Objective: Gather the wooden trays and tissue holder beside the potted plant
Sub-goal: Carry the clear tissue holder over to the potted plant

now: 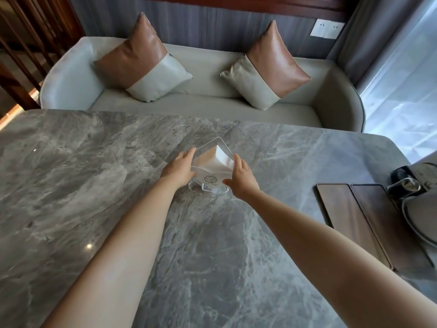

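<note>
A clear plastic tissue holder (211,172) with white and tan napkins stands upright on its round base in the middle of the grey marble table (94,162). My left hand (178,169) presses its left side and my right hand (241,177) its right side, so both hands clasp it. Two dark wooden trays lie side by side at the table's right: one tray (343,214) nearer the centre, the other tray (380,216) beyond it. No potted plant is in sight.
A dark round plate (416,223) and a black object with a glass piece (405,183) sit at the right edge, next to the trays. Behind the table stands a grey sofa (203,105) with two brown-and-grey cushions. A curtain hangs at the right.
</note>
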Available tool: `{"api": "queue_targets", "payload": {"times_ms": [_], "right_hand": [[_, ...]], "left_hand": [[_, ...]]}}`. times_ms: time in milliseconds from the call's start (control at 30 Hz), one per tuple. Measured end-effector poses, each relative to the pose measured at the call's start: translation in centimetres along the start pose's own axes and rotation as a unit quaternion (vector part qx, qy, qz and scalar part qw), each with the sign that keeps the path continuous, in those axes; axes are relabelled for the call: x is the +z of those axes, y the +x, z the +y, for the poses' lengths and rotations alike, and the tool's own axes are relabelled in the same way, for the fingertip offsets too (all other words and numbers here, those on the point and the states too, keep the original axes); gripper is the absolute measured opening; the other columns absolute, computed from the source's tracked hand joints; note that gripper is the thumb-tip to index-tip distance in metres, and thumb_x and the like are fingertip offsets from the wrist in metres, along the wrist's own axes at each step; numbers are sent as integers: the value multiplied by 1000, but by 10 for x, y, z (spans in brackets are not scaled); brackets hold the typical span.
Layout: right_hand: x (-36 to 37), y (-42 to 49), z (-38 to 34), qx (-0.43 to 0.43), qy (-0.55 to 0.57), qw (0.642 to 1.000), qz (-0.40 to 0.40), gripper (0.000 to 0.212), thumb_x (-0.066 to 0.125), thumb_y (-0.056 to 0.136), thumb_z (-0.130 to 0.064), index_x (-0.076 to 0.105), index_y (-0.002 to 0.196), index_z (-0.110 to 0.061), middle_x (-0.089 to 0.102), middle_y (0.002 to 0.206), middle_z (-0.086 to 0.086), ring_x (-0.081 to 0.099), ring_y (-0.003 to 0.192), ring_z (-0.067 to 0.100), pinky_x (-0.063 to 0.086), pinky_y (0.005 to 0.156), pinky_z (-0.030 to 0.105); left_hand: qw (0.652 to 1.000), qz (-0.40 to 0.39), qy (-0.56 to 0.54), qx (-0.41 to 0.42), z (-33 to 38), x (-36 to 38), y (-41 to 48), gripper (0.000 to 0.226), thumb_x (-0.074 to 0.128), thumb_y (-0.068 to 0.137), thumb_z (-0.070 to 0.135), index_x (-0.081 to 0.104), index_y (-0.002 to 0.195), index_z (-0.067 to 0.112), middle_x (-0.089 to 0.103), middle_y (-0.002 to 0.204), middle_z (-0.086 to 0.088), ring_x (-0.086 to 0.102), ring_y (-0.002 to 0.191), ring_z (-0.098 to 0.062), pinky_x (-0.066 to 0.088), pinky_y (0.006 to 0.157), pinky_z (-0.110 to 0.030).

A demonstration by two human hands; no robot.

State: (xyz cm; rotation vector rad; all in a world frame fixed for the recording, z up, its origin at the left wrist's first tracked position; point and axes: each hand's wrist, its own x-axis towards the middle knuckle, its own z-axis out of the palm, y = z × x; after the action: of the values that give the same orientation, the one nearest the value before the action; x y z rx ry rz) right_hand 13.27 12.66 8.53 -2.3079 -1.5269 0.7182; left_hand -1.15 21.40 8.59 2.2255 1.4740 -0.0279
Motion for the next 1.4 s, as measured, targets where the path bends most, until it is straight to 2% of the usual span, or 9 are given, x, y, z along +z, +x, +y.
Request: {"api": "queue_targets", "payload": {"times_ms": [267,500,700,967,1067,1400], "right_hand": [[7,-10,5,12,16,999,26,65,55,90,-12,18,143,-6,27,147,14,32,132,33,34,106,38],[0,-40,19,25,7,1000,10,66,63,85,-19,25,137,-7,36,140,16,40,125,35,40,98,42],[-19,-75,48,42,30,998,32,69,65,84,-21,25,137,-6,36,139,15,39,125,33,39,99,40],[-79,-131,122,83,40,990,107,66,65,83,-26,28,134,-5,39,133,14,40,122,32,41,96,42],[-110,-159,164,115,37,983,135,65,65,83,-28,30,131,-5,41,131,15,41,120,32,41,94,42],[-175,-267,318,260,63,940,210,60,67,82,-27,33,128,-8,43,128,14,43,118,29,40,96,38]], "left_hand": [[1000,-1,-19,0,1,-1,-8,67,68,85,21,31,141,16,38,144,-15,43,129,-34,40,100,-44],[998,-49,-25,20,11,1,-28,64,75,78,20,40,131,16,46,138,-14,51,118,-32,43,97,-42],[996,-73,-12,59,48,5,-44,65,76,78,22,39,132,17,45,139,-12,50,120,-31,42,100,-42],[984,-79,10,157,159,18,-51,68,80,73,22,42,130,16,48,136,-14,50,119,-28,42,99,-38],[975,-95,19,201,218,31,-58,68,79,73,21,43,130,14,50,134,-14,50,118,-29,43,94,-35],[917,-147,46,367,416,122,-97,66,81,71,18,46,127,11,53,129,-17,56,113,-30,45,95,-35]]}}
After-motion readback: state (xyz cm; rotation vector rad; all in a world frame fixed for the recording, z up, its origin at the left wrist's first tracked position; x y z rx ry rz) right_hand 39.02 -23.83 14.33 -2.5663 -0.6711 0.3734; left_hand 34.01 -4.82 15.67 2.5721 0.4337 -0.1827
